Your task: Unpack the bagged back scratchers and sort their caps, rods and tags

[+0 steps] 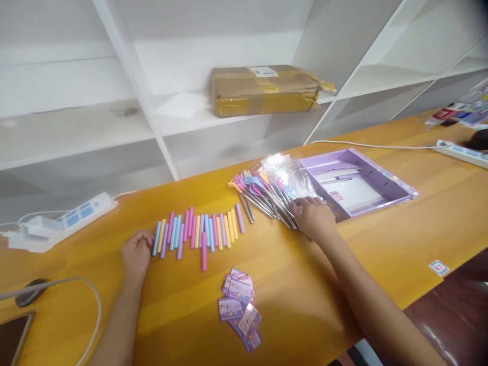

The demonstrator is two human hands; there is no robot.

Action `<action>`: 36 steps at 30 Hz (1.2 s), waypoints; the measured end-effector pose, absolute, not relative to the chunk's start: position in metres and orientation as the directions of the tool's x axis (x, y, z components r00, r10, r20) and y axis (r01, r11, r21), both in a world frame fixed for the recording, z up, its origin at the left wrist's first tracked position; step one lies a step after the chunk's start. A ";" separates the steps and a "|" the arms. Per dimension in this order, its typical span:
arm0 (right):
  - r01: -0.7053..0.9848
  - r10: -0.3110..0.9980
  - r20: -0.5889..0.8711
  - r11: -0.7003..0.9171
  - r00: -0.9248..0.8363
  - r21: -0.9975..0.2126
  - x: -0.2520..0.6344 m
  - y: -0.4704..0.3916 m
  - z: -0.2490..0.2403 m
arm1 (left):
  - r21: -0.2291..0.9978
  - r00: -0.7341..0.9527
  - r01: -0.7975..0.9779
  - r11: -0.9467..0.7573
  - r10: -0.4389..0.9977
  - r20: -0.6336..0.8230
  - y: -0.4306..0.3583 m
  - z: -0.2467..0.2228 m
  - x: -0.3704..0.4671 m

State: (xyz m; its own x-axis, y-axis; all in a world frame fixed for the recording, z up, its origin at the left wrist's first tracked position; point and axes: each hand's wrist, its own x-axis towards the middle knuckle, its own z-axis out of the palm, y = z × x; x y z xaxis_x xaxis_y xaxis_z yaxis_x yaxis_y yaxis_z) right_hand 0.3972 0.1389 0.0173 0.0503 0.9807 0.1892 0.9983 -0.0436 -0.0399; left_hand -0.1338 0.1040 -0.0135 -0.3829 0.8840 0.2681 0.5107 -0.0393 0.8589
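Observation:
Several pink, blue, yellow and purple tube-shaped handles (200, 231) lie side by side in an uneven row on the table. At the row's left end my left hand (137, 251) rests on the tabletop, fingers curled, beside a blue handle (156, 239). My right hand (314, 216) is closed at the right side of a pile of metal back scratcher rods (263, 201) with coloured claw heads. Its fingertips are partly hidden among the rods. Clear plastic bags (282, 165) lie behind the pile. Nearer me is a loose heap of small purple printed cards (241, 307).
Right of the pile, an open purple box (389, 175) holds a pen and papers. Power strips (82, 216) lie at both sides of the table, with white cables. A taped cardboard box (267, 90) sits on the white shelf behind. A black mouse (32, 292) is at left.

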 end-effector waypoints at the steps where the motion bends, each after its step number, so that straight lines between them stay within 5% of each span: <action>1: 0.997 0.975 0.214 -0.050 0.060 -0.052 0.395 0.139 0.015 | 0.855 -0.376 0.518 -0.039 0.887 0.268 0.104 -0.013 -0.134; 10: 0.997 0.945 0.325 0.001 0.022 -0.071 0.364 0.127 -0.005 | 0.834 -0.336 0.551 -0.017 0.910 0.241 0.102 -0.013 -0.134; 16: 0.972 0.953 0.301 0.089 -0.020 -0.219 0.346 0.120 -0.015 | 0.827 -0.322 0.561 -0.018 0.916 0.238 0.102 -0.018 -0.136; 36: 0.969 0.941 0.303 -0.075 0.147 -0.237 0.373 0.160 -0.012 | 0.817 -0.297 0.576 0.002 0.932 0.207 0.102 -0.019 -0.138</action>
